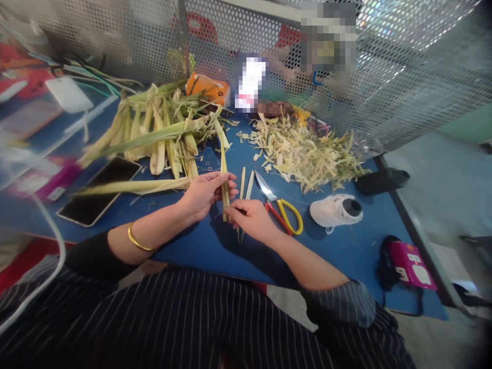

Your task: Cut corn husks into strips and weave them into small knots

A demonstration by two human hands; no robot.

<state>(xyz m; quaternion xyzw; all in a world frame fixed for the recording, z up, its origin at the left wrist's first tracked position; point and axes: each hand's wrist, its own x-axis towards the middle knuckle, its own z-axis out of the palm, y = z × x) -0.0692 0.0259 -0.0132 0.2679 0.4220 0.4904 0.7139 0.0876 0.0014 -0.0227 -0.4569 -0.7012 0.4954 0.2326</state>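
A pale green plant stalk (223,154) stands out lengthwise between my hands over the blue table. My left hand (205,192) pinches it around the middle, with thumb and fingers closed. Lower down, my right hand (248,215) has its fingers closed at the stalk's near end. Just right of the stalk lie thin trimmed strips (242,182), partly hidden by my right hand. Beyond that hand are scissors (279,202) with red and yellow handles, blades spread apart. A long leaf-like stalk (134,187) reaches from the left toward my left wrist.
Untrimmed stalks (157,128) are heaped at the back left, shredded peelings (307,148) at the back right. A dark phone (100,192) lies left, a white thread cone (334,210) right. A perforated metal screen (230,31) borders the table's back; a person sits behind it.
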